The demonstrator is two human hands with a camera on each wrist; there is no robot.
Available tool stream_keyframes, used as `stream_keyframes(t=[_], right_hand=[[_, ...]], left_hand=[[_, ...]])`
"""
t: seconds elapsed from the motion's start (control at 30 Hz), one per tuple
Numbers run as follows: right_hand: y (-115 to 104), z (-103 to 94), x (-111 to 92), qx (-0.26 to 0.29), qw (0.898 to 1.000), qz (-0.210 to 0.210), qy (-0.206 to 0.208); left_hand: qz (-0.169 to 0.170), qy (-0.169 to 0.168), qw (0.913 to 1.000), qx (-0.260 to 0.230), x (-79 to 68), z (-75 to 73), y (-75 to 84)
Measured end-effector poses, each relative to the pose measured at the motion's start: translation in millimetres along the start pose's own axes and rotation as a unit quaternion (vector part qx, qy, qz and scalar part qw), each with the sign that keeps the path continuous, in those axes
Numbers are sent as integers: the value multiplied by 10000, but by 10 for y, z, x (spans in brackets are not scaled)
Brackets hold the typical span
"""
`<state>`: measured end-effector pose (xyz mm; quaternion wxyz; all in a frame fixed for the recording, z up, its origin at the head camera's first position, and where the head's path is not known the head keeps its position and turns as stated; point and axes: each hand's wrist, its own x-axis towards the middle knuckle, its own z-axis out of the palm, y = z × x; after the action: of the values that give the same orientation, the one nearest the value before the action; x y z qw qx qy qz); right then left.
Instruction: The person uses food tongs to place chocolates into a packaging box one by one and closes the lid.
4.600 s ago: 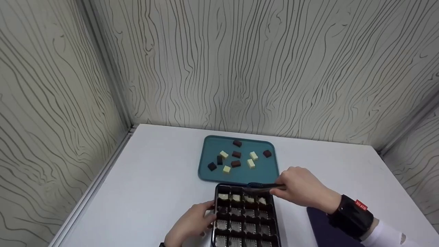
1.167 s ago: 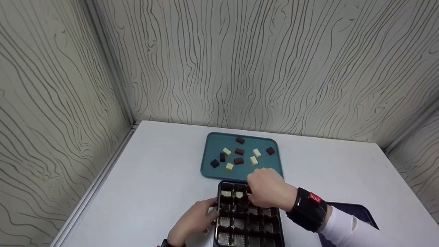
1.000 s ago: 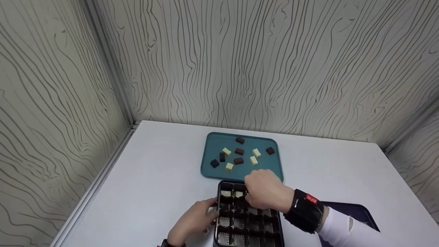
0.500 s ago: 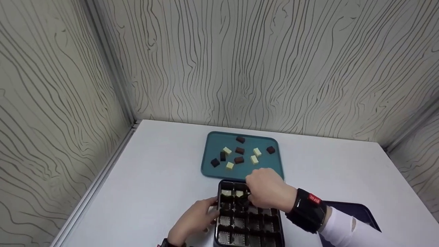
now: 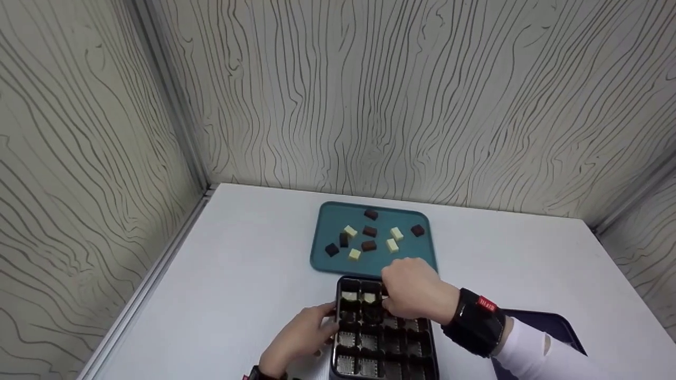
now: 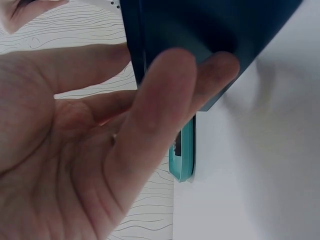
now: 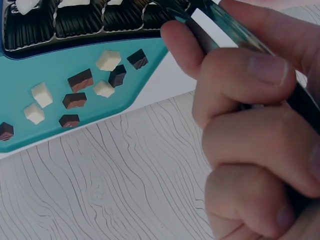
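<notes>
My right hand (image 5: 414, 287) grips dark tongs (image 7: 232, 27) over the upper part of a dark box (image 5: 434, 343) with a divided, shiny insert. The tongs' tips reach toward a second-row compartment; whether they pinch anything is unclear. White chocolate pieces (image 5: 349, 296) lie in the back row, partly hidden by this hand. A dark shape shows in the second row, too dim to name. My left hand (image 5: 298, 338) rests against the box's left side, its fingertips touching the blue outer wall (image 6: 185, 25).
Behind the box lies a teal tray (image 5: 318, 261) with several white, brown and dark chocolates (image 5: 369, 246). A dark blue tray (image 5: 546, 323) sits at the right, partly under my right sleeve. Patterned walls (image 5: 338, 105) bound the white table (image 5: 237, 253) at back and left.
Since the earliest frame my right hand has moved left and over the box, covering its back-right compartments. Over the last second it shifts only slightly. The left hand stays on the box.
</notes>
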<state>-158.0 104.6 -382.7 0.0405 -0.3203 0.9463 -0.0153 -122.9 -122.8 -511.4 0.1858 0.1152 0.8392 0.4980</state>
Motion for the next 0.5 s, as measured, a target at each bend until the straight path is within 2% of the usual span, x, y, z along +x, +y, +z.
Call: stream_keyframes(t=[0.13, 0.3, 0.4, 0.5], right_hand=[[-57, -14, 25, 51, 9995, 225, -227], [-79, -33, 51, 138, 9989, 287, -343], [-14, -90, 43, 239, 9982, 424, -351], [133, -164, 33, 338, 9972, 645, -166]], left_hand=[[-7, -21, 10000, -34, -4, -7, 6], [-2, 0, 10000, -29, -4, -15, -2], [4, 20, 10000, 10, 0, -9, -2], [36, 35, 10000, 79, -1, -4, 0]])
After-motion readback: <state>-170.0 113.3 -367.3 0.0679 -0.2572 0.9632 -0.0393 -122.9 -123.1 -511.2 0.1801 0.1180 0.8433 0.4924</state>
